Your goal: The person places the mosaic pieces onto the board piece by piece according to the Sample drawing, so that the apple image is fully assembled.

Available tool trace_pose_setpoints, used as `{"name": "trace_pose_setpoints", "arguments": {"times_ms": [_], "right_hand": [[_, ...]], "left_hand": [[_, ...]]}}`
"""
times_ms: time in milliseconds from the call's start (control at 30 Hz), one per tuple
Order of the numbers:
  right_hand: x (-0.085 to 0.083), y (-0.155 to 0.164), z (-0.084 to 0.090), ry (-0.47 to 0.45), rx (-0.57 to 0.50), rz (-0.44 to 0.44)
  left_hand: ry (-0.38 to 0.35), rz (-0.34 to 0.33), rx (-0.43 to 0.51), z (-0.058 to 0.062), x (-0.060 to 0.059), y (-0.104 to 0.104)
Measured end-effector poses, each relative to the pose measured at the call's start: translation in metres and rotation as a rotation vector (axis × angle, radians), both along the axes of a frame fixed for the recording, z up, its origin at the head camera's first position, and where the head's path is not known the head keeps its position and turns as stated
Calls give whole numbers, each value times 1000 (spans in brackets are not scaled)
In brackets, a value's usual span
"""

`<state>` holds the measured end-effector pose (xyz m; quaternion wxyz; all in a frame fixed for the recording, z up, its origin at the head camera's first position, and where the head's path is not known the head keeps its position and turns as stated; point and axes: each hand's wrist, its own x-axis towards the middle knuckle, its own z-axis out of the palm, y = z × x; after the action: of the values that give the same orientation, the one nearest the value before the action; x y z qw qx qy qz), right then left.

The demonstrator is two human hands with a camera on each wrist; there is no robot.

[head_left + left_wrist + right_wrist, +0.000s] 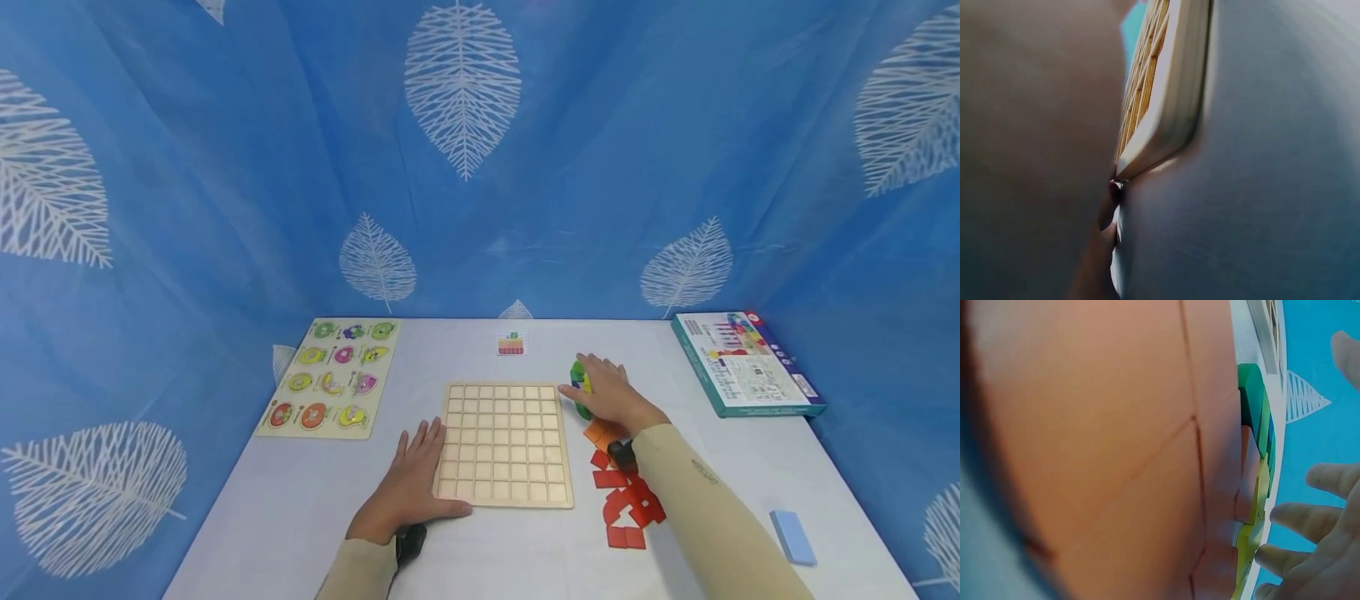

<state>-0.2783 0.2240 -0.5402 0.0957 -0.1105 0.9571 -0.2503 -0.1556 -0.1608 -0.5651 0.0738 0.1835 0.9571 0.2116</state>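
Blue fabric printed with white leaves (462,83) hangs behind and beside a white desk (300,500) that fills the lower half of the head view. At the centre of the desk we see a pale wooden grid board with empty square cells (504,443).

Our left hand (412,483) lies flat on the desk at lower centre, fingers straight, its thumb side touching the board's lower left corner (1147,156); its grip is open and holds nothing.

Our right hand (611,393) rests right of the board's upper edge, fingers spread loosely over a small heap of green and yellow flat tiles (580,385). In the right wrist view these tiles (1254,419) lie just beyond the fingertips (1285,515). The fingers are relaxed, not closed round any tile.

Below that hand, orange square tiles (603,433) and red square tiles (626,504) lie scattered right of the board.

At the left edge sits a cream fruit peg puzzle (330,377). A teal box with printed lid (746,362) lies at the right. A small picture card (511,343) lies above the board, and a light blue block (792,537) at lower right.
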Motion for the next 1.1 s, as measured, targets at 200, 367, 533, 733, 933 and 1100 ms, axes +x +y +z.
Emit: {"name": "trace_pose_setpoints", "arguments": {"times_ms": [200, 367, 533, 733, 933, 1100], "right_hand": [[-3, -1, 3, -27, -14, -17], [-6, 1, 2, 1, -1, 11], [-9, 1, 1, 33, -14, 15], [-10, 2, -1, 56, -36, 25], [-12, 3, 2, 110, -48, 55], [-14, 1, 3, 144, -66, 55]], "left_hand": [[18, -6, -10, -2, 0, 0], [27, -9, -4, -1, 0, 0], [28, 2, -4, -2, 0, -1], [22, 9, -22, -4, 1, -1], [22, -2, -14, -1, 1, -1], [24, -1, -16, 0, 2, -1]]}}
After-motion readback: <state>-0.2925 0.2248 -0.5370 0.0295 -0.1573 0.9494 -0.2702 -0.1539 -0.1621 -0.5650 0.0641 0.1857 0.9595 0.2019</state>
